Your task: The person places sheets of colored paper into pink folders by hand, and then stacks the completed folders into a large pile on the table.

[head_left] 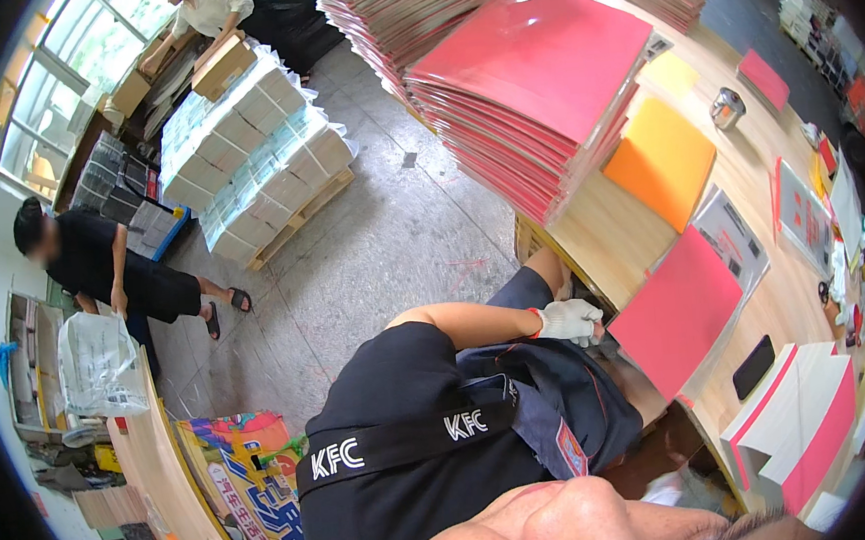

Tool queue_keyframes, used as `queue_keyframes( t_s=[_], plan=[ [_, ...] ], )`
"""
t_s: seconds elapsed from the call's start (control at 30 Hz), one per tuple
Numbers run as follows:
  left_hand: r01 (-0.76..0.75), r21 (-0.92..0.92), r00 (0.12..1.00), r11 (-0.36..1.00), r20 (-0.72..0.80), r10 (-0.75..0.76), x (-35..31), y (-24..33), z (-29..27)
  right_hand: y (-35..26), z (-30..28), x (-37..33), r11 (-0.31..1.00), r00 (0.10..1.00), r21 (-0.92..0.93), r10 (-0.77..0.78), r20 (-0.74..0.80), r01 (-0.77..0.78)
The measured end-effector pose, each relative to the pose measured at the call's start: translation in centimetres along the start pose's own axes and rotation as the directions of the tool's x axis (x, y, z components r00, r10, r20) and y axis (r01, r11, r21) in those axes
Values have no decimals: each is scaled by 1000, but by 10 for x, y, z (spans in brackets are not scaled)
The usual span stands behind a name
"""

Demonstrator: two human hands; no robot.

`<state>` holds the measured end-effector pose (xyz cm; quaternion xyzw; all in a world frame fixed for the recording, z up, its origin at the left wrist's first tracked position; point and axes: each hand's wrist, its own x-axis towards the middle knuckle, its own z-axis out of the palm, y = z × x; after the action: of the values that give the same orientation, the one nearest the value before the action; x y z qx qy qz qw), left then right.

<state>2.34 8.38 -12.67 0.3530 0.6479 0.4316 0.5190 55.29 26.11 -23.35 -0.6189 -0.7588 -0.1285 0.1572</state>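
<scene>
My left hand (570,322), in a white knit glove with bare fingertips and a red cuff edge, is curled at the table's edge. Its fingertips are by the near corner of a pink cover sheet (678,311); whether they grip the sheet or something else is hidden. Below the table edge, a blurred white glove (664,489) seems to be my right hand, its fingers smeared. The pink sheet lies partly over printed grey sheets (733,239). Further along are an orange sheet (661,162) and a tall stack of pink-covered booklets (538,62).
On the wooden table (771,311) are a black phone (753,368), thick pink-edged book blocks (799,425) and a metal cup (727,109). Strapped paper bundles (260,172) stand on a pallet. One person (116,257) handles a plastic bag (100,363); another (209,13) holds a carton (223,68).
</scene>
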Motion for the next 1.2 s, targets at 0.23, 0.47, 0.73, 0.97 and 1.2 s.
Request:
queue_keyframes(
  t_s=[0.23,0.47,0.73,0.97,1.2],
  plan=[
    [-581,776,622,247,228,749,14,-9,-16,-103,-81,0,834,818,542,-238,524,-104],
    [-678,709,553,195,317,771,33,-5,-4,-236,-159,81,687,799,523,-600,17,505],
    [-430,376,826,821,-204,526,24,-24,17,-230,-105,68,669,907,741,-346,241,58],
    [-90,-788,990,609,-137,-31,32,-48,27,-236,-69,44,-102,656,657,49,754,-747],
    [91,-640,992,763,-5,-123,15,35,19,-227,-65,28,-174,702,683,-95,706,-710]
  ],
)
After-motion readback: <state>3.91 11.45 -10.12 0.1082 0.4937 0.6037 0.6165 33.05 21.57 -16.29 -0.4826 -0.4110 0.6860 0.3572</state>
